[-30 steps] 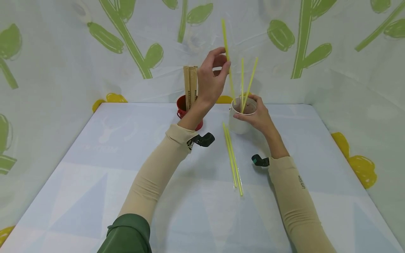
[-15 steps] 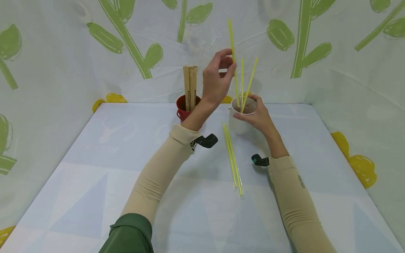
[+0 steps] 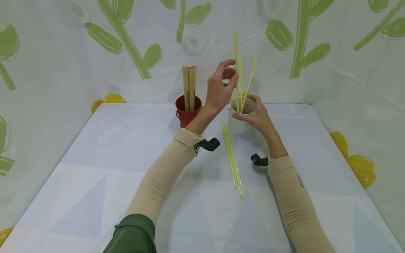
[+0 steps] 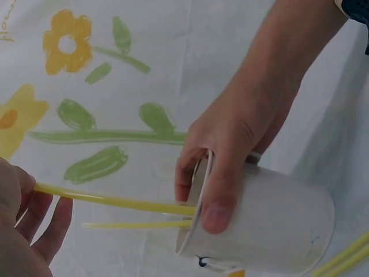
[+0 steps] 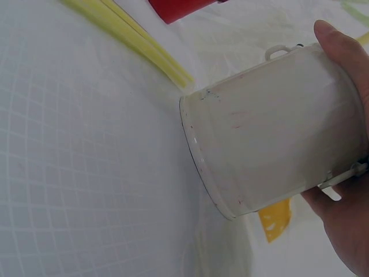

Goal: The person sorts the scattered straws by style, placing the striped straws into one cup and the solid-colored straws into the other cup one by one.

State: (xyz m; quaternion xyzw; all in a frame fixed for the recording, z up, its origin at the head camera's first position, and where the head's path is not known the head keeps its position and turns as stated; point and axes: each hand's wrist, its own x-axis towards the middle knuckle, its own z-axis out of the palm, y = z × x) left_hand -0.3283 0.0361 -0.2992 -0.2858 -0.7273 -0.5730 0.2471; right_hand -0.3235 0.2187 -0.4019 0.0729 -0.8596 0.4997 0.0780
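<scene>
In the head view my left hand [image 3: 220,87] pinches a yellow straw [image 3: 236,49] between thumb and fingers. The straw stands nearly upright, its lower end inside a white bucket [image 3: 238,124]. Two more yellow straws [image 3: 251,75] lean in that bucket. My right hand [image 3: 260,115] grips the bucket by its rim, with the thumb over the near edge. In the left wrist view the pinched straw [image 4: 109,200] runs from the left fingertips into the bucket's mouth. The right wrist view shows the bucket's side wall [image 5: 277,127] and my right thumb on its rim.
Behind my left wrist stands a red bucket [image 3: 186,116] holding paper-wrapped sticks [image 3: 189,88]. Two yellow straws in clear wrappers [image 3: 232,160] lie on the table [image 3: 126,196] in front of the white bucket. A patterned cloth wall [image 3: 202,31] closes off the back.
My left hand has moved right and then down, bringing the pinched straw upright and lower into the white bucket. The right hand stays on the bucket's rim.
</scene>
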